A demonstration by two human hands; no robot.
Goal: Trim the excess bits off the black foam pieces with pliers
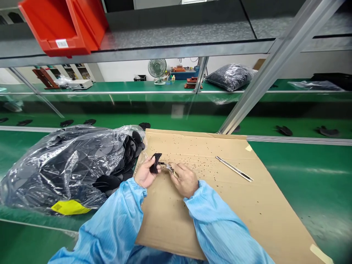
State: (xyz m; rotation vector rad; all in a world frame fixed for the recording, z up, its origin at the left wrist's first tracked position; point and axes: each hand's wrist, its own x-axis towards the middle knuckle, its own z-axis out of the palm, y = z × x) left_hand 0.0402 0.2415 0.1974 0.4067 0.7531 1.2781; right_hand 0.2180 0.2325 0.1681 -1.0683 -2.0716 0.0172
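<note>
Nearest the camera, two blue sleeves (118, 220) reach in over a brown cardboard sheet (170, 220) on the green worktop (302, 168). Here's the left hand (145, 172), thumb and fingers pinching a small, curved black piece (156, 163) and holding it up on edge above the cardboard. And the right hand (184, 178), fingers curled closed around a small metal hand tool (169, 168), its tip right at the black piece; whether it touches is too small to tell. The piece looks dark and bent, a thin arc facing the tool.

Tiny dark specks lie scattered over the cardboard, thickest just beyond the right hand. Off to the right, a slim, pale, pen-like tool (234, 168) lies flat. Over on the left, a big clear plastic bag (68, 165) bulges with rounded black pieces (132, 150), some showing at its open end, a yellow label (70, 207) on its near side. Farther back, flat black pieces (284, 130) sit on a green strip; beyond, a fan (157, 69), and above, a red bin (66, 29).
</note>
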